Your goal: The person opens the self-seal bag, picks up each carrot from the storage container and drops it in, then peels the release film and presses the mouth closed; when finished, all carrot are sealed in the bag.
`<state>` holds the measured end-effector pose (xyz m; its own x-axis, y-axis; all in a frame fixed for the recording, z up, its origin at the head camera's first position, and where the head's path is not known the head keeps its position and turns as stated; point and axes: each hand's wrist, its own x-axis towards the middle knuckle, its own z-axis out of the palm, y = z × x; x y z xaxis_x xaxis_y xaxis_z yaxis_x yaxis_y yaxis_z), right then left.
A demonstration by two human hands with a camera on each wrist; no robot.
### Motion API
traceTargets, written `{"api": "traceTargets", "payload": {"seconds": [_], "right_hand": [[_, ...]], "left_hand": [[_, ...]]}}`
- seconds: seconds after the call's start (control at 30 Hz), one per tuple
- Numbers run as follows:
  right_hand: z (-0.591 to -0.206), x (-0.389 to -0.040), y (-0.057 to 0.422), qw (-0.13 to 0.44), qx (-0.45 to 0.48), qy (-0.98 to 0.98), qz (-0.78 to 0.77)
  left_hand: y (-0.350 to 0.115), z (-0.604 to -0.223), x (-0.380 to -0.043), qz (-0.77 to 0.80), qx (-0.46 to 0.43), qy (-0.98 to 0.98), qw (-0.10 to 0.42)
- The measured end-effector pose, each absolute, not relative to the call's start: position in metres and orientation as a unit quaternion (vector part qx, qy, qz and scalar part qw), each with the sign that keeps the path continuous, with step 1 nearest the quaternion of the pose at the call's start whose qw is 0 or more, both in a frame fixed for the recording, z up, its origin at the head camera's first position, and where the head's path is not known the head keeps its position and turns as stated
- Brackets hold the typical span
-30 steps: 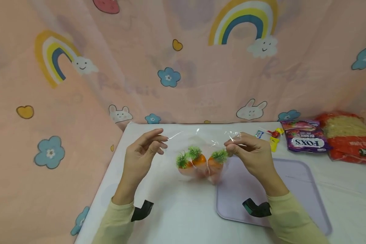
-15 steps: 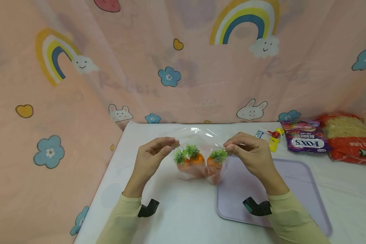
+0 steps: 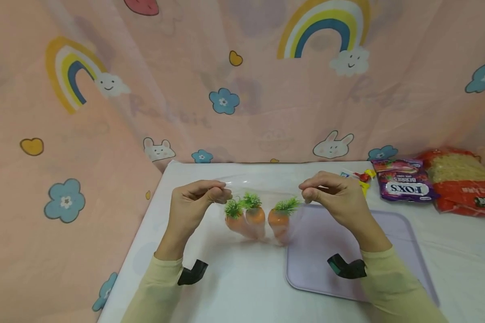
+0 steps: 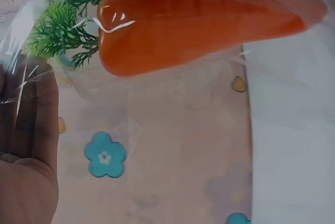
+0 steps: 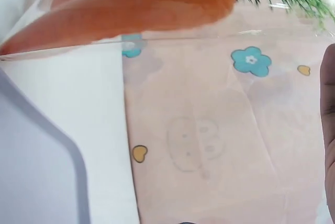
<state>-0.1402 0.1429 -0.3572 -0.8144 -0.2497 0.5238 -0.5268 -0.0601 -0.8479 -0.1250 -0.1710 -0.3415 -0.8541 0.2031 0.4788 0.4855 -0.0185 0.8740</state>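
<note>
A clear plastic bag [image 3: 264, 193] hangs between my hands above the table, its top edge stretched sideways. Inside are three orange toy carrots with green tops: two side by side at the left, the middle one [image 3: 255, 216] among them, and another carrot [image 3: 279, 220] at the right. My left hand [image 3: 194, 204] pinches the bag's upper left corner between thumb and fingers. At the upper right corner, my right hand [image 3: 337, 197] pinches the film likewise. Up close in the left wrist view, a carrot [image 4: 172, 35] shows through the film; the right wrist view shows a carrot [image 5: 172, 4] too.
A lilac tray [image 3: 315, 269] lies under my right forearm on the white table [image 3: 226, 287]. Small wrapped candies [image 3: 363, 177], a purple candy bag [image 3: 404, 179] and a red-and-clear package [image 3: 465, 184] sit at the back right. A patterned pink curtain [image 3: 266, 125] hangs behind.
My left hand came right to the bag's left corner, then drew back left with it. My right hand shifted slightly right. The bag is wider and the carrots are spread further apart.
</note>
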Motion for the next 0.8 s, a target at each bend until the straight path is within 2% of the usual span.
{"api": "traceTargets", "payload": {"seconds": [0.27, 0.8], "right_hand": [[-0.349, -0.144, 0.146, 0.099, 0.309, -0.66, 0.678], [-0.358, -0.15, 0.156, 0.097, 0.276, -0.611, 0.735]], "left_hand": [[-0.171, -0.329, -0.122, -0.653, -0.301, -0.677, 0.157], [-0.173, -0.343, -0.132, -0.679, -0.266, -0.669, 0.146]]}}
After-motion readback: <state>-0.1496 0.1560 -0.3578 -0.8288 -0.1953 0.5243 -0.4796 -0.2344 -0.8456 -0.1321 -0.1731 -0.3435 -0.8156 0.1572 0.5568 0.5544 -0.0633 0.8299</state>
